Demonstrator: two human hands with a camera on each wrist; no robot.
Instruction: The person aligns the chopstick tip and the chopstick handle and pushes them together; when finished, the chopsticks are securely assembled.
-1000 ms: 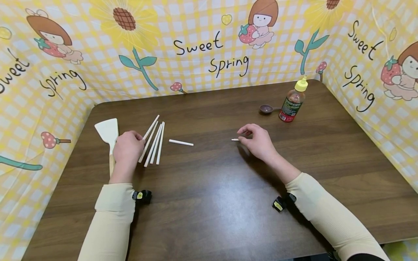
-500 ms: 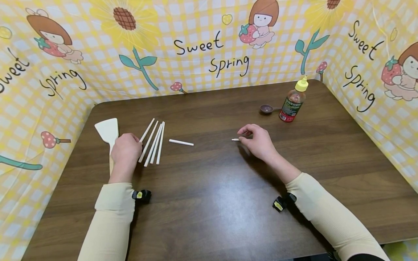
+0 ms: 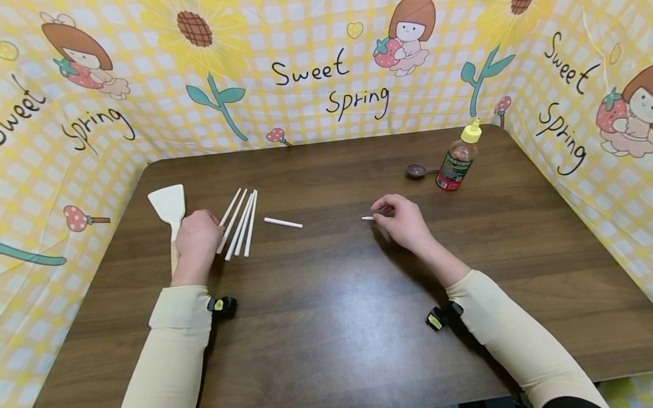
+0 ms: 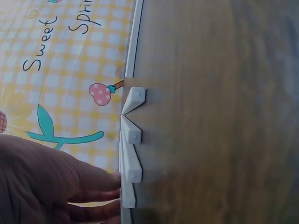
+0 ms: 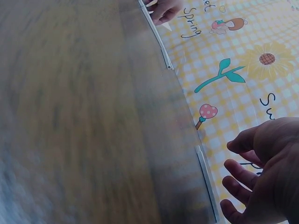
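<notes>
My left hand [image 3: 198,238] pinches the near end of the leftmost white stick [image 3: 230,207], its lower part hidden by the fingers. Several more white sticks [image 3: 251,224] fan out beside it on the table, their square ends [image 4: 133,173] facing the left wrist view. A separate white stick [image 3: 283,223] lies nearly crosswise to their right. Over on the right, my right hand [image 3: 400,221] hovers with fingers spread and loosely bent. Beyond those fingers in the right wrist view, another white stick [image 5: 207,184] lies on the table; the hand mostly covers it in the head view.
A spatula [image 3: 170,207] with a white blade and wooden handle lies left of my left hand, which partly covers it. At the back right stand a yellow-capped sauce bottle [image 3: 456,161] and a brown measuring spoon [image 3: 416,170]. Patterned cloth [image 3: 306,34] walls the brown table [image 3: 326,317].
My left hand has drawn the leftmost stick down and left, closer in line with the fanned sticks, then barely shifted. The right hand has stayed in place.
</notes>
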